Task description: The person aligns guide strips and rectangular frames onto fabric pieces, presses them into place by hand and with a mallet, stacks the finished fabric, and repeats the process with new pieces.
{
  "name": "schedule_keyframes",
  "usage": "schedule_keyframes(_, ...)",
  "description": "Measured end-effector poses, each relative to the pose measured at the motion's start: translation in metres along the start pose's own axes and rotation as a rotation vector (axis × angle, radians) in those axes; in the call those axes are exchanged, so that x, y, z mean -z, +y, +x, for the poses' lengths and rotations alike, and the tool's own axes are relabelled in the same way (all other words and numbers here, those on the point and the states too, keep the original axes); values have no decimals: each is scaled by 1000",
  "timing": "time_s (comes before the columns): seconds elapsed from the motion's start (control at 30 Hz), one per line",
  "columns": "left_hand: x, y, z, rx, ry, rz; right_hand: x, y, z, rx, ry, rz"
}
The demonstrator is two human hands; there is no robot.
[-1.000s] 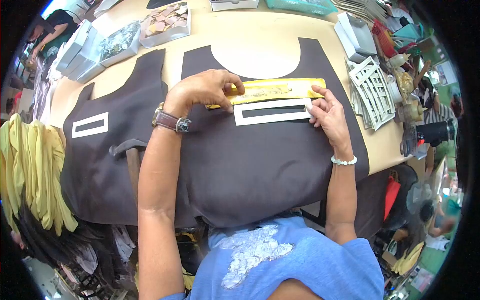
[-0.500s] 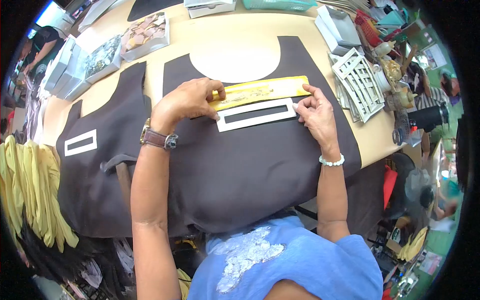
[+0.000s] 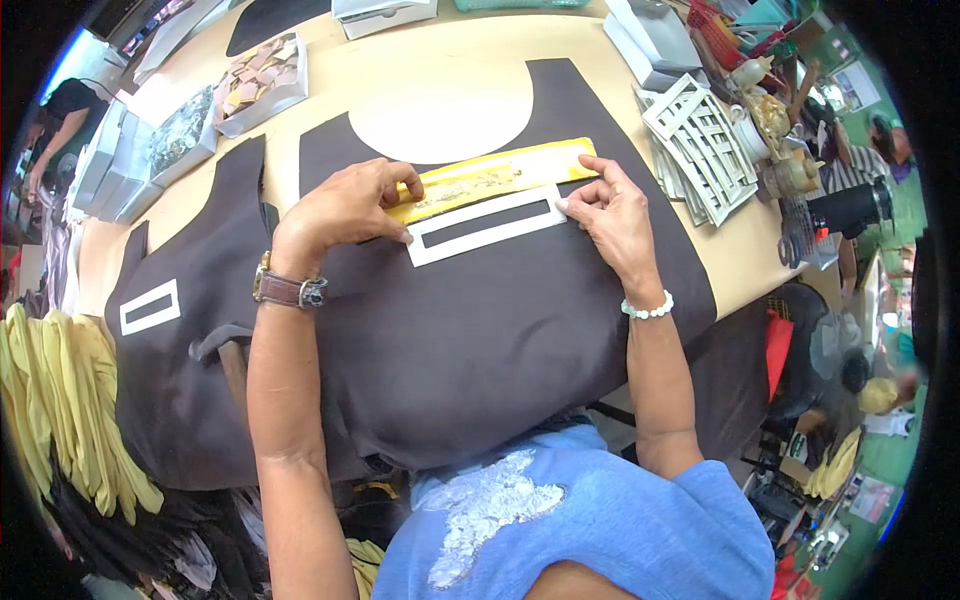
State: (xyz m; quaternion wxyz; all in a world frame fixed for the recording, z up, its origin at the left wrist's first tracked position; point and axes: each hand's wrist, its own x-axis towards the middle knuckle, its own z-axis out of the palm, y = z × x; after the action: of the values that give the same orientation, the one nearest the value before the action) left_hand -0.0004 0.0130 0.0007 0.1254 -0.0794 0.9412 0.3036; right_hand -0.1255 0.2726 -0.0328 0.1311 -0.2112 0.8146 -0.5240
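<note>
A white rectangular frame (image 3: 490, 238) with a long slot lies on a dark fabric panel (image 3: 470, 340) with a curved neckline cutout. Just above it, a yellow strip (image 3: 500, 178) with worn markings lies along its upper edge. My left hand (image 3: 355, 208) is bent over the left ends of both, thumb at the frame's corner and fingers on the strip. At the right ends, my right hand (image 3: 612, 215) pinches the same way, its thumb on the frame's corner and its index fingertip at the strip's tip.
A second dark panel at left bears another white frame (image 3: 150, 307). Boxes of small pieces (image 3: 262, 85) stand at the back left. Stacked pale slotted frames (image 3: 700, 150) lie on the right beside a white box (image 3: 655, 45). Yellow cloths (image 3: 60, 400) hang at the left edge.
The view has shifted slightly, so the table and both hands appear a little further left. Both hands keep their places at the ends of the frame and strip.
</note>
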Motion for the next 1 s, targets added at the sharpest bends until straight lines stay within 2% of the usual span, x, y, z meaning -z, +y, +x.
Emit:
schedule_keyframes(0.37,-1,-1,0,7,10,0,-1,-6,-2,-8,20,-68)
schedule_keyframes(0.57,-2,5,-1,39,27,24,-3,-1,-2,67,9,-160)
schedule_keyframes(0.67,-1,3,-1,-14,17,69,-8,8,-7,388,21,-474)
schedule_keyframes(0.8,-16,13,-12,-52,191,235,-17,1,-19,546,28,-939)
schedule_keyframes(0.9,-38,24,-21,-41,311,350,-13,3,-30,584,30,-898)
schedule_keyframes(0.93,-50,29,-28,-92,412,385,-10,8,-28,558,33,-808)
schedule_keyframes(0.97,-56,33,-35,-69,367,405,-4,16,-25,533,41,-720)
schedule_keyframes(1.0,-63,28,-43,-122,420,425,-2,20,-21,508,38,-629)
